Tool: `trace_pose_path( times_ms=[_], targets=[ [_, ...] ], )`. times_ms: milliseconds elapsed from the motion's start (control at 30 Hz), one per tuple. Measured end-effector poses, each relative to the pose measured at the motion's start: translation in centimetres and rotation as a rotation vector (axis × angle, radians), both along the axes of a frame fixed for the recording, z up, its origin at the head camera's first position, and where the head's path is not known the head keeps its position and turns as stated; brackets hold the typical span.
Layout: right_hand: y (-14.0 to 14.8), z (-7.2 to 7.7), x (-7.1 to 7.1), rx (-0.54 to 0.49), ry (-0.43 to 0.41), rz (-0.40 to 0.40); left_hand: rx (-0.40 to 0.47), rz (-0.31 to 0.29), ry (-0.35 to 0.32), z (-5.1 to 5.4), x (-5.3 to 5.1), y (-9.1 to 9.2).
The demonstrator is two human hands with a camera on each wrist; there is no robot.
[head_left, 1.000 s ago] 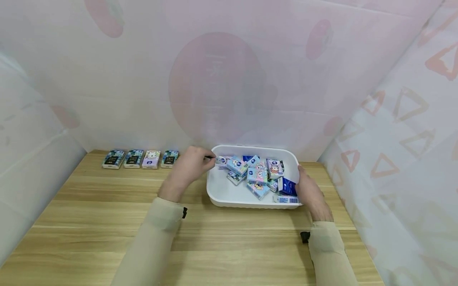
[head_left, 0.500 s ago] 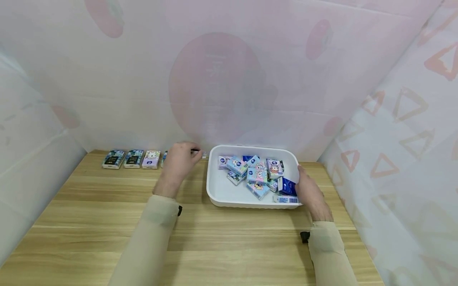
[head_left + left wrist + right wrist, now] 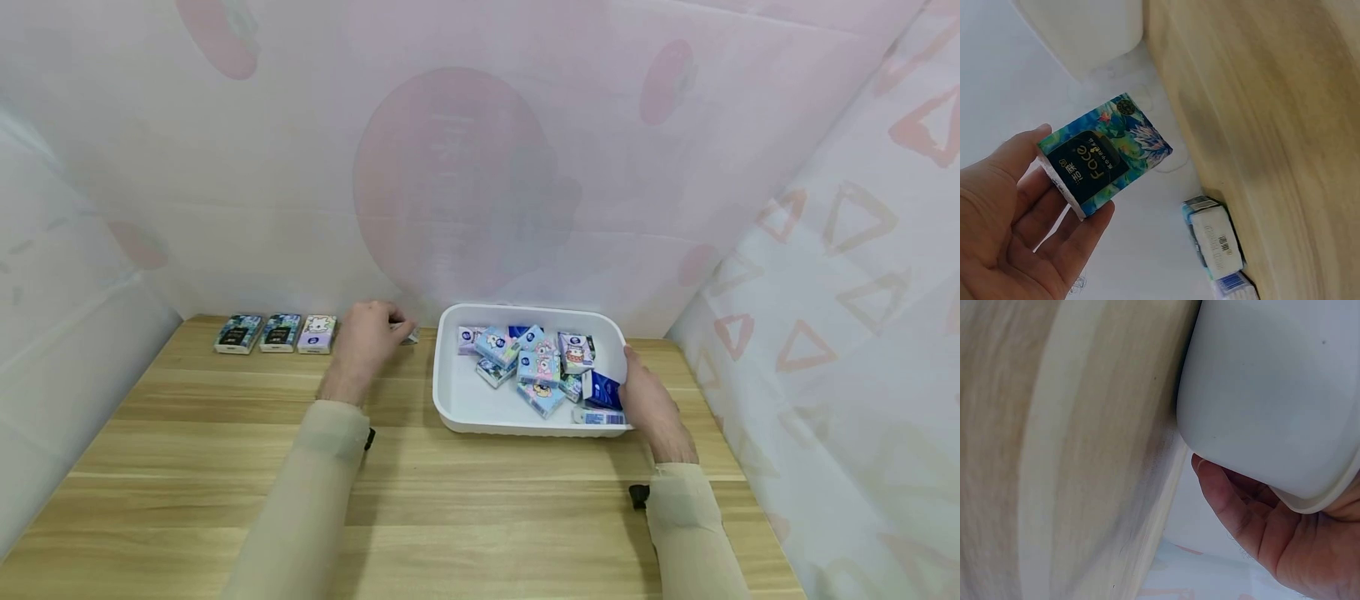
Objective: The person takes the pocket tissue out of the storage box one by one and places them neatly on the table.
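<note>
In the left wrist view my left hand (image 3: 1041,231) pinches a blue-green tissue pack (image 3: 1107,153) with a dark label between thumb and fingers. The head view has this left hand (image 3: 367,346) near the back of the table, left of the white bin (image 3: 487,429), mostly hiding the pack. My right hand (image 3: 651,407) grips the bin's right side. In the right wrist view, fingers of the right hand (image 3: 1285,540) curl under the rim against the outer wall of the bin (image 3: 1260,394). Several small packs, among them a light blue one (image 3: 538,368), lie jumbled inside the bin.
Along the back edge of the wooden table (image 3: 450,517) stand two dark-labelled packs (image 3: 238,334) (image 3: 281,333) and a purple-white pack (image 3: 317,334) in a row. Patterned white sheets (image 3: 300,167) rise behind and at both sides of the table.
My left hand has moved left from the bin's left rim with a pack, and now covers the fourth pack of the row. The right hand stays on the bin.
</note>
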State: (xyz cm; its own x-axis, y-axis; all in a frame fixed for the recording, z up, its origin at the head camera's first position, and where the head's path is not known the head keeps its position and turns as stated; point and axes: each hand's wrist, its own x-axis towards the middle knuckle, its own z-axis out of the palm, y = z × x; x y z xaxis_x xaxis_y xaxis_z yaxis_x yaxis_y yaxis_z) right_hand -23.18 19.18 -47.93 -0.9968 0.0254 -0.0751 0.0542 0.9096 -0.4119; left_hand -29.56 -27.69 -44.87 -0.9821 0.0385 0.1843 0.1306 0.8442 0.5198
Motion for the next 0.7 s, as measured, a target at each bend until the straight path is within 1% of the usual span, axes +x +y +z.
trace_pose_path(
  times_ms=[133, 300, 467, 600, 700],
  targets=[
    [0.1, 0.0, 0.0, 0.008, 0.0, 0.003, -0.022, 0.012, -0.028, -0.7, -0.3, -0.1],
    [0.0, 0.0, 0.0, 0.01, -0.003, 0.003, -0.055, -0.002, -0.038, -1.6, -0.6, 0.0],
    [0.0, 0.1, -0.1, 0.006, -0.009, -0.001, -0.089, -0.027, -0.055, -1.9, -0.7, 0.3],
    [0.0, 0.1, -0.1, 0.0, -0.015, -0.007, -0.11, -0.045, -0.105, -2.3, -0.9, 0.5],
    [-0.1, 0.1, -0.1, -0.005, -0.018, -0.012, -0.128, -0.057, -0.128, -2.6, -0.8, 0.7]
  ],
)
